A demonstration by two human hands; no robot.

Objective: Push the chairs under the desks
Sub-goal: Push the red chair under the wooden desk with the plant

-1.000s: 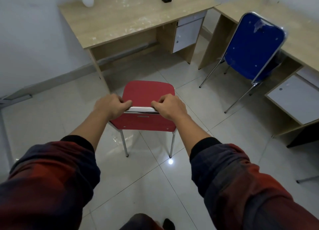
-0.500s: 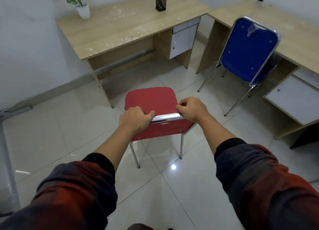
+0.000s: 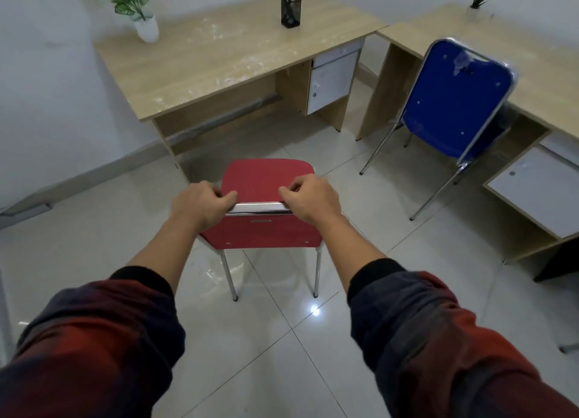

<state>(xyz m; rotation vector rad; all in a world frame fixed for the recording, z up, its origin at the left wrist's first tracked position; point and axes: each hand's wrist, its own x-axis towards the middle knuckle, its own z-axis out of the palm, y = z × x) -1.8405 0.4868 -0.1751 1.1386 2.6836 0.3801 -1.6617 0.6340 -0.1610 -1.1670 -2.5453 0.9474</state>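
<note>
A red chair point(image 3: 266, 179) with chrome legs stands on the tiled floor in front of me, its seat facing the wooden desk point(image 3: 203, 63) ahead. My left hand point(image 3: 200, 206) grips the left end of the chrome top rail of its backrest. My right hand point(image 3: 311, 200) grips the right end of the same rail. The front of the seat is a short way from the desk's opening. A blue chair point(image 3: 454, 101) stands at the right, seat tucked partly under a second desk point(image 3: 532, 57).
On the first desk stand a potted plant point(image 3: 138, 13) and a black pen holder point(image 3: 290, 8); a white drawer unit point(image 3: 332, 79) fills its right side. A small plant point(image 3: 477, 2) sits on the right desk. White walls close off the left and back.
The view has swung so the chair sits square in front of me, and more of the desk top shows. Both hands keep their grip on the rail.
</note>
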